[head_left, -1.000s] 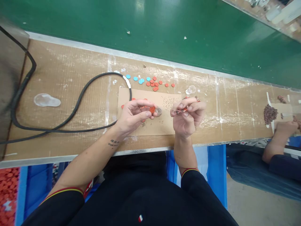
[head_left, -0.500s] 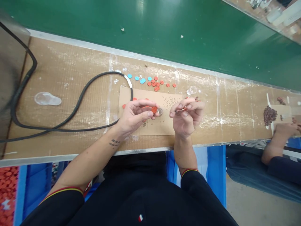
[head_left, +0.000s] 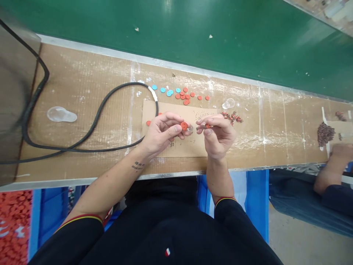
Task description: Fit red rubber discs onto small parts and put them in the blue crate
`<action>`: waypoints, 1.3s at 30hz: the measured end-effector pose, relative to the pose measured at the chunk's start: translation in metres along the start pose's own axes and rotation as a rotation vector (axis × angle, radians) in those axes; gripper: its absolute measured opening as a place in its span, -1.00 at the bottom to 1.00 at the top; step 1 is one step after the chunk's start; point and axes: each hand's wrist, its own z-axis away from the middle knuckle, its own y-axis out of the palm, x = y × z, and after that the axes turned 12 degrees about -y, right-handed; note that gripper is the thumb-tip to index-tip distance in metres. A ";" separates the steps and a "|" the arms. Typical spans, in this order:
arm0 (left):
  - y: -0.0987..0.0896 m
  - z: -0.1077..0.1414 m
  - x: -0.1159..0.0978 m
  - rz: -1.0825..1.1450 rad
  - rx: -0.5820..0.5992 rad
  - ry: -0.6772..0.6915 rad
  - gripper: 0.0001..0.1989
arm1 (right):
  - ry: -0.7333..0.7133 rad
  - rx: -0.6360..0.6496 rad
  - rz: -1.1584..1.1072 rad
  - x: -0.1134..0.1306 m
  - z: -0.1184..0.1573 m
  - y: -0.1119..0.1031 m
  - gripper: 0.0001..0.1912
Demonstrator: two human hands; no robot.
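In the head view, the left hand (head_left: 165, 133) pinches a red button (head_left: 184, 126) between thumb and fingers, above the cardboard sheet (head_left: 187, 151). The right hand (head_left: 219, 134), near it but apart, has its fingertips pressed together on a thin dark piece (head_left: 200, 128). The step in hand seems to be presenting this piece to the button; the next move probably calls for steady, careful alignment

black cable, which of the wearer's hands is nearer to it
Left: the left hand covers part of the black cable in this view; the right hand is farther off, to the right of both cable and left hand.
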 end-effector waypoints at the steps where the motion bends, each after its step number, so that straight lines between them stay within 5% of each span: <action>1: 0.000 0.000 0.000 -0.001 0.005 0.005 -0.72 | -0.007 0.010 0.001 0.000 0.000 0.000 -0.85; 25: 0.009 -0.001 -0.002 -0.044 -0.098 0.037 -0.67 | -0.153 0.113 0.071 0.002 0.000 0.007 -0.73; 39: 0.003 -0.002 0.001 -0.064 -0.047 0.080 -0.76 | -0.297 0.118 0.198 0.005 -0.005 0.009 -0.78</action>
